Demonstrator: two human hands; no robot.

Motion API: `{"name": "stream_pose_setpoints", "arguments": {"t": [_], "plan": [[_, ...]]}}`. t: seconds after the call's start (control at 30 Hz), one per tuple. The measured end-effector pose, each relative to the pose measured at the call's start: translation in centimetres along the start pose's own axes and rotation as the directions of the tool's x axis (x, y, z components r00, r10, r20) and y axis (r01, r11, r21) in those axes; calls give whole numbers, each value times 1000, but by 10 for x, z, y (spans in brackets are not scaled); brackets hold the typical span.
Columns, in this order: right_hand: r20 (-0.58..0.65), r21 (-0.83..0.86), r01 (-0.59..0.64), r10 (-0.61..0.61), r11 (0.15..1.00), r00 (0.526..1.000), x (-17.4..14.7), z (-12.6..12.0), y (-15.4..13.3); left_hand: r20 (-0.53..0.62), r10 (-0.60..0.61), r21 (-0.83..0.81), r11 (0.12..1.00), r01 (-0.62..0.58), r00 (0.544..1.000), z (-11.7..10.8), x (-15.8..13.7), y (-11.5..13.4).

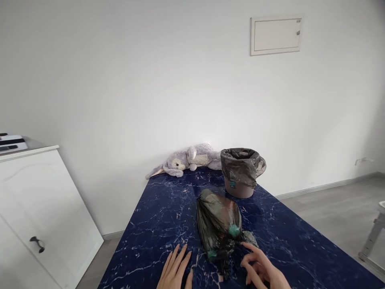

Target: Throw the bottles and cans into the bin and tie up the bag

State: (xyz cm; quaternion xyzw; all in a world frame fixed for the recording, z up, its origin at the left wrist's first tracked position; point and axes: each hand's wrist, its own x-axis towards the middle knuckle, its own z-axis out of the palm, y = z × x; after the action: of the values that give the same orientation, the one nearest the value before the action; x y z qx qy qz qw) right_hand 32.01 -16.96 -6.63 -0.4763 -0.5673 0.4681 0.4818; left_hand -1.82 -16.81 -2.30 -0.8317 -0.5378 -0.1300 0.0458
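A filled black plastic garbage bag (216,218), thin enough to show greenish and brownish contents, lies on the dark blue marbled tabletop (162,216). My left hand (176,269) rests flat on the table, fingers stretched out, left of the bag and apart from it. My right hand (261,267) is at the bag's lower right, index finger reaching to its crumpled edge. Its other fingers are bent, and I see nothing held in them. Whether the fingertip touches the bag I cannot tell. Behind the bag stands a trash can (239,190) lined with another black bag (242,166).
A grey plush rabbit (192,156) lies along the table's far edge, against the white wall. To the left is a white cabinet (45,216) with a dark handle. Grey metal legs (373,237) of some furniture stand at the far right.
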Motion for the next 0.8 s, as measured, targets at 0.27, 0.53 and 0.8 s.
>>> {"name": "stream_pose_setpoints", "arguments": {"t": [0.27,0.53,0.8], "plan": [[25,-167,-15,19,986,999,15,19,10,-25,9,3,1000,-9,1000,4,-2,-2],[-8,-288,12,-15,958,1000,13,18,6,-80,10,-41,999,-13,997,17,-4,-6],[-47,-404,100,-129,909,990,8,19,2,-272,95,21,996,-92,958,-8,-4,17]]}}
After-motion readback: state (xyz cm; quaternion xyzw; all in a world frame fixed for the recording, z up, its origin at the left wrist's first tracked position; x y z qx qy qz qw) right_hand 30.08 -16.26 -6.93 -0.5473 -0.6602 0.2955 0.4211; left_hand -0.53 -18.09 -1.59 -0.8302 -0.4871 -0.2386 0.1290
